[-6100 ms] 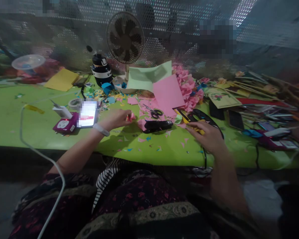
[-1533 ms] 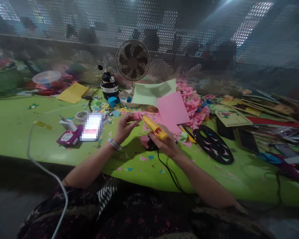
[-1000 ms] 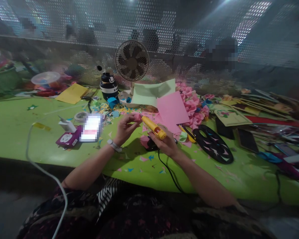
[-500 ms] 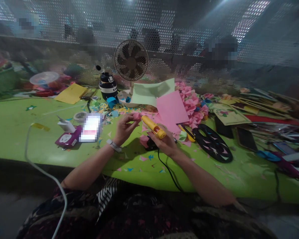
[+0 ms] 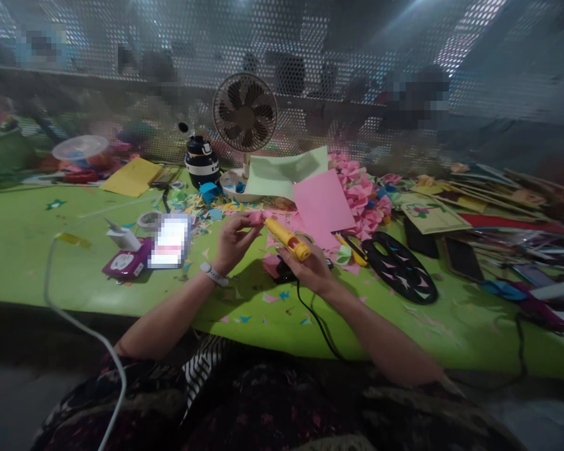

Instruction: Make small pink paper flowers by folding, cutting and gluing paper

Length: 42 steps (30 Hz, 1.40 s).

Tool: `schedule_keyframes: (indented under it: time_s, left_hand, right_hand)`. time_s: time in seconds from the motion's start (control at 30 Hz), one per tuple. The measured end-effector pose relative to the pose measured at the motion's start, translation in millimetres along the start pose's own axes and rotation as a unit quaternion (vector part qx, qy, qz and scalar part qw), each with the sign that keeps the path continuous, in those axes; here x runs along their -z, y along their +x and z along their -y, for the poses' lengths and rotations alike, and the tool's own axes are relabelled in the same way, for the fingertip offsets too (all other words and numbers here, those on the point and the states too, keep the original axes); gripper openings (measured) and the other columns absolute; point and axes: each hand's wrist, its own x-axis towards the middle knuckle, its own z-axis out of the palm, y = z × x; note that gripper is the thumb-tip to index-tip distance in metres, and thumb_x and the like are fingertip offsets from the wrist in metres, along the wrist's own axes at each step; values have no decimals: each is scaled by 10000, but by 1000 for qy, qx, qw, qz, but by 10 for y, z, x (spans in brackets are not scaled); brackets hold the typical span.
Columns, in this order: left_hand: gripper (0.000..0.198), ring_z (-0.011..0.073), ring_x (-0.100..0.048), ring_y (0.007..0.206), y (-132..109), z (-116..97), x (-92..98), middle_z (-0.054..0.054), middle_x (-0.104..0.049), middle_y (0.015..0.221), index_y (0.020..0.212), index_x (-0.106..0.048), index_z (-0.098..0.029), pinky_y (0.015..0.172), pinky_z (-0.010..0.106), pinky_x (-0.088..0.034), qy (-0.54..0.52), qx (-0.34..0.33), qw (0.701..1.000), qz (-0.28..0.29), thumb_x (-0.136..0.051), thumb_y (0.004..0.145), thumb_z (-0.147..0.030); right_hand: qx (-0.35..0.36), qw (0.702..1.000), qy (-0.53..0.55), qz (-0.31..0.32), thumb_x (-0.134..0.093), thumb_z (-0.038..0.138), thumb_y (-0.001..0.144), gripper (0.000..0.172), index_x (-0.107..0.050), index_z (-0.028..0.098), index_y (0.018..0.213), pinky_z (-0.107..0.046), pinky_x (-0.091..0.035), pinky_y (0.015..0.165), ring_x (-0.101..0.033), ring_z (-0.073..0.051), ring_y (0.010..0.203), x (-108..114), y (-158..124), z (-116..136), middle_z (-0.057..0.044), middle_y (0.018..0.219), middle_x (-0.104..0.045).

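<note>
My left hand [image 5: 234, 243] is closed, its fingertips pinching a small folded piece of pink paper [image 5: 255, 218]. My right hand [image 5: 314, 270] wraps around a yellow glue gun [image 5: 282, 235] whose tip points left at that paper, very close to it; I cannot tell whether they touch. A black cord [image 5: 317, 322] runs down from under the right hand to the table edge. Behind the hands lie a flat pink sheet [image 5: 324, 200] and a pile of folded pink paper pieces [image 5: 361, 210]. Beneath the right hand, a dark object is partly hidden.
On the green table [image 5: 19, 250] stand a fan [image 5: 245, 116] and a dark bottle [image 5: 202, 166]. To the left are a lit phone [image 5: 170, 241] and a purple power strip [image 5: 126, 263]. A black slotted disc [image 5: 399, 269] lies to the right. Paper scraps are scattered about.
The camera view has shifted slightly. Both hands keep nearly the same pose, with the pink paper and the glue gun still held tip to paper.
</note>
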Motion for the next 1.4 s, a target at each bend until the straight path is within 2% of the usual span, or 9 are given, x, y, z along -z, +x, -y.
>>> schedule_keyframes:
  time_s: [0.13, 0.33, 0.8, 1.07, 1.4]
  left_hand:
    - [294, 133, -680, 852, -4, 27, 0, 85, -660, 1056, 790, -651, -152, 668, 246, -655, 2, -5, 1000, -3, -764, 794, -423]
    - [287, 143, -688, 849, -5, 37, 0, 94, -670, 1053, 781, -650, -150, 668, 272, -659, 6, -10, 1000, 6, -760, 798, -415]
    - [295, 172, -671, 904, 2, 24, -4, 97, -661, 1030, 761, -649, -158, 641, 276, -658, 14, -11, 1000, -3, -765, 787, -428]
    - [285, 146, -678, 861, -2, 48, 2, 99, -657, 1057, 775, -651, -149, 652, 267, -654, 7, -9, 1000, -1, -757, 799, -413]
    - [285, 159, -670, 892, 0, 47, 2, 97, -661, 1022, 757, -647, -149, 633, 256, -652, 19, -15, 1000, 3, -763, 797, -406]
  right_hand:
    - [-4, 1000, -5, 0, -646, 481, 868, 277, -576, 215, 897, -323, -519, 608, -587, -173, 685, -9, 0, -22, -35, 804, -626]
    - [-3, 1000, 2, -5, -635, 477, 875, 292, -600, 201, 965, -342, -545, 693, -635, -191, 771, -11, 12, 12, -64, 909, -675]
    - [0, 1000, 17, -2, -647, 476, 871, 280, -592, 208, 932, -325, -539, 645, -614, -179, 732, -38, 11, -54, -48, 870, -654]
    - [-4, 1000, -12, 5, -635, 438, 871, 231, -552, 222, 870, -317, -503, 591, -576, -158, 644, -4, 6, 17, -16, 772, -621]
    - [-3, 1000, 3, 3, -626, 456, 872, 254, -546, 216, 888, -287, -495, 550, -581, -151, 648, -19, 10, 11, -23, 791, -622]
